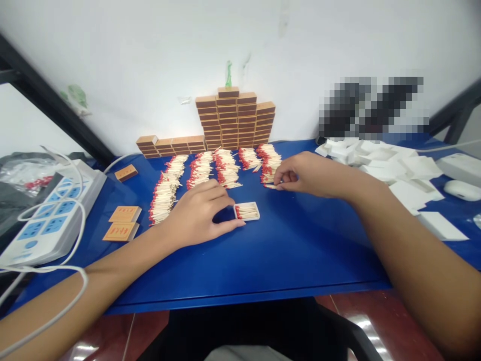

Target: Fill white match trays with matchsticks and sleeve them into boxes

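Note:
A white matchbox tray (pixel 257 206) lies on the blue table, partly filled with red-tipped matches (pixel 248 211). My left hand (pixel 205 210) grips it from the left, thumb at the near side and fingers at the far side. My right hand (pixel 300 173) is at the near end of the rightmost match pile (pixel 269 159), its thumb and fingertips pinched on matches (pixel 271 186); how many I cannot tell. Further piles of matches (pixel 165 195) stretch in rows behind and to the left of my left hand.
Closed matchboxes (pixel 236 120) are stacked against the wall, with a lower row (pixel 171 145) to their left. Loose matchboxes (pixel 122 231) lie at left, near a power strip (pixel 52 215) and white cable (pixel 80 245). Empty white trays (pixel 383 163) are heaped at right beside a white case (pixel 462 190).

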